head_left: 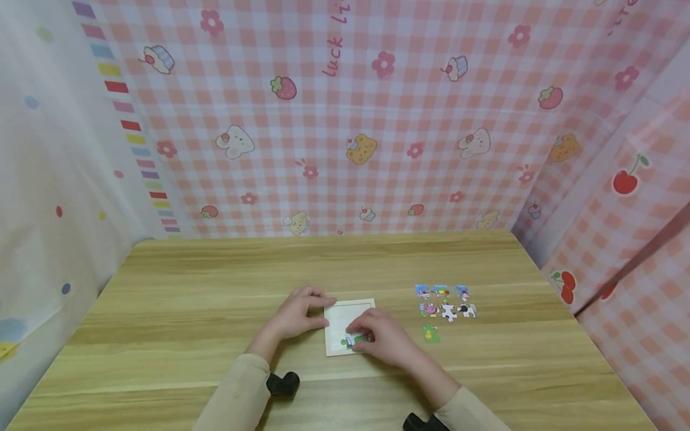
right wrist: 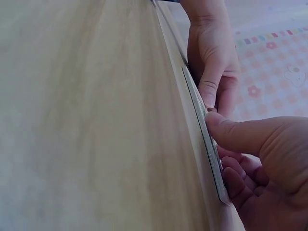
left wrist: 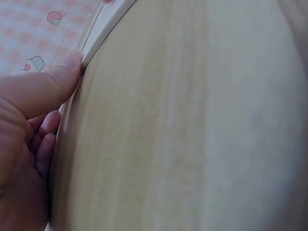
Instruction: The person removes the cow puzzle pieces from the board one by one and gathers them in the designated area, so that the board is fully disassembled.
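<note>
A small white puzzle tray (head_left: 336,314) with a pale raised rim lies on the table. My left hand (head_left: 296,312) holds its left side, the index finger at the upper corner and the thumb against the edge. In the left wrist view, the left thumb (left wrist: 67,72) meets the rim and the other fingers are curled. Over the tray's lower right, my right hand (head_left: 385,338) pinches a green and white jigsaw piece (head_left: 350,340) between thumb and fingers. More green shows under this hand, partly hidden. From the right wrist, the tray (right wrist: 204,130) appears nearly edge-on.
Several loose jigsaw pieces (head_left: 443,291) lie in rows to the right of the tray, one face-down white piece (head_left: 448,311) among them. A green piece (head_left: 430,333) lies below. The wooden table (head_left: 215,269) ends at a checked curtain (head_left: 323,179) behind.
</note>
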Available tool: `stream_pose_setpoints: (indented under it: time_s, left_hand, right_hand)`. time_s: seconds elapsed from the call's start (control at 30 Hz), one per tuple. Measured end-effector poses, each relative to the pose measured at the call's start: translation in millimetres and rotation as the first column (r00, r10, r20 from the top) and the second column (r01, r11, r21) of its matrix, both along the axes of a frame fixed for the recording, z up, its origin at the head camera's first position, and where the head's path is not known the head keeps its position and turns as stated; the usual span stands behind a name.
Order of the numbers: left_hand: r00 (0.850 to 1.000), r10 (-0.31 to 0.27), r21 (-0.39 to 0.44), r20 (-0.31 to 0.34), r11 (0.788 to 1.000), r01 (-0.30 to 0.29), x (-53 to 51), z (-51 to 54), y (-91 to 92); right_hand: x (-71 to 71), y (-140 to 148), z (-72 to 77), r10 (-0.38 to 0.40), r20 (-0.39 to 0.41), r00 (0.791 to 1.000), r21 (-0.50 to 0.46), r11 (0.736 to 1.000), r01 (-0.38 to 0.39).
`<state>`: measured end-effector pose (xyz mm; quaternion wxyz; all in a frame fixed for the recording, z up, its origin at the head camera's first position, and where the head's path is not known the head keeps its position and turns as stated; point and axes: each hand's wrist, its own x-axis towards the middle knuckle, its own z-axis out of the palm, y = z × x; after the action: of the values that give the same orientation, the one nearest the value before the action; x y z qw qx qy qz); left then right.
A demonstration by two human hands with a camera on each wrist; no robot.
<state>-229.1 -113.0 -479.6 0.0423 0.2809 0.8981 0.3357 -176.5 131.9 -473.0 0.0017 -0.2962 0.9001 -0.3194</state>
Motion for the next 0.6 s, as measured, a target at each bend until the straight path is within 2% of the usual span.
stream_pose_setpoints:
  time_s: [0.33,0.6]
  left_hand:
    - [1.000,0.007,-0.002,-0.002,1.000,-0.007,-0.9,-3.0,-0.1]
    - [1.000,0.004,0.000,-0.002,1.000,-0.004,-0.2,-2.1,0.3]
  right_hand:
    - [1.5,-3.6,1.0,-0.032,0.027,0.999,0.050,0.998,0.031]
    - [3.1,-6.0,1.0,-0.057,0.026,0.998,0.055,0.997,0.055]
